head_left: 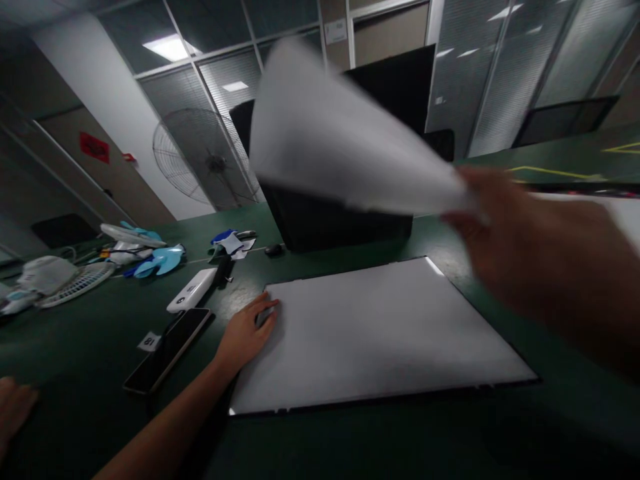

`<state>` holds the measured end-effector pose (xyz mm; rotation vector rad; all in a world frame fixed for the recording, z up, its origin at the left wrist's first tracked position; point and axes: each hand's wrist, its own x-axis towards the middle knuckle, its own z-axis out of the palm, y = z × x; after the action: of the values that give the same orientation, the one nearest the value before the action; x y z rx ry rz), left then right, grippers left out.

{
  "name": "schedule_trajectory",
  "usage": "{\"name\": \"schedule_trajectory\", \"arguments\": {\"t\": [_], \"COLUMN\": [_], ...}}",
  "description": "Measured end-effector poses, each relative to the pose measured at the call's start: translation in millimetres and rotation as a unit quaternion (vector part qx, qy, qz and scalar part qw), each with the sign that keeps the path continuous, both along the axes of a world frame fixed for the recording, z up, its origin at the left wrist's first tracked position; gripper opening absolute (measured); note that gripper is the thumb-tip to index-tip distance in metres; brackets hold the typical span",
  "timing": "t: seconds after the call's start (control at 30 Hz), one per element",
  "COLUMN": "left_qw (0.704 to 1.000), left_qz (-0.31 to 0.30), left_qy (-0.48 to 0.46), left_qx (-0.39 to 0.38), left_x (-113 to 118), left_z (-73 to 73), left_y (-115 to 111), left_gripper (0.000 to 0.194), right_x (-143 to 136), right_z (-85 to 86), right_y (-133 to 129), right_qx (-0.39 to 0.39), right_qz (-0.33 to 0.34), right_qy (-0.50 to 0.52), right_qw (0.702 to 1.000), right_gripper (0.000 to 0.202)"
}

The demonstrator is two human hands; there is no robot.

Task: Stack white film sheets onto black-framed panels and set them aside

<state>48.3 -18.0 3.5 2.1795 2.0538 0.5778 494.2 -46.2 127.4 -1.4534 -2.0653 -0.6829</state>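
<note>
Right hand (505, 220) is gripping a blurred white sheet (340, 140) at upper centre; left hand (247, 333) is resting flat, fingers loose, on a white panel (380, 333) on the counter (350, 440).

The person is wearing no gloves. The left hand (245, 333) is showing bare fingers and a bare thumb, and the left arm is showing no sleeve all the way down to the bottom of the picture. The right hand (505, 220) is looking big and blurry, close to the camera. The right arm is also showing no sleeve, watch or ring.
</note>
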Motion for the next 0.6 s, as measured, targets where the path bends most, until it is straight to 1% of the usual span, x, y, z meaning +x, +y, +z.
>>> {"name": "schedule_trajectory", "arguments": {"t": [0.07,0.1,0.17,0.2,0.23,0.27,0.33,0.47,0.53,0.6], "left_qw": [0.999,0.999,0.995,0.994,0.992,0.992,0.994,0.999,0.999,0.999], "left_qz": [-0.007,-0.009,-0.004,0.001,0.007,0.009,0.003,-0.02,-0.025,-0.029], "left_qy": [-0.032,-0.052,-0.095,-0.112,-0.123,-0.126,-0.109,-0.046,-0.038,-0.043], "left_qx": [0.002,0.006,0.014,0.017,0.017,0.016,0.009,-0.009,-0.012,-0.005], "left_x": [-2.5,-3.9,-6.5,-7.4,-8.0,-8.3,-8.4,-9.6,-11.3,-13.2], "left_z": [-0.8,-1.3,-2.6,-3.3,-4.0,-4.7,-6.0,-9.0,-10.6,-12.1], "left_y": [-0.2,-0.3,0.0,0.4,0.9,1.5,2.7,4.1,4.6,5.5], "left_gripper": [0.052,0.055,0.063,0.068,0.071,0.072,0.071,0.074,0.076,0.076], "right_x": [-37.7,-53.4,-75.4,-81.5,-84.7,-85.6,-83.3,-76.8,-75.8,-75.2], "right_z": [-35.5,-56.5,-96.5,-111.9,-122.9,-129.3,-130.6,-117.4,-113.8,-112.6], "right_y": [-14.8,-20.4,-28.2,-30.8,-32.8,-34.3,-36.9,-43.6,-47.5,-50.7], "right_qx": [-0.03,-0.054,-0.122,-0.165,-0.205,-0.238,-0.283,-0.334,-0.354,-0.368], "right_qz": [0.102,0.162,0.196,0.211,0.221,0.227,0.233,0.245,0.25,0.252], "right_qy": [-0.057,-0.089,-0.101,-0.092,-0.081,-0.068,-0.044,-0.015,-0.008,-0.005], "right_qw": [0.993,0.981,0.968,0.959,0.95,0.942,0.929,0.91,0.901,0.895], "right_gripper": [0.042,0.04,0.039,0.041,0.042,0.045,0.048,0.065,0.075,0.079]}}
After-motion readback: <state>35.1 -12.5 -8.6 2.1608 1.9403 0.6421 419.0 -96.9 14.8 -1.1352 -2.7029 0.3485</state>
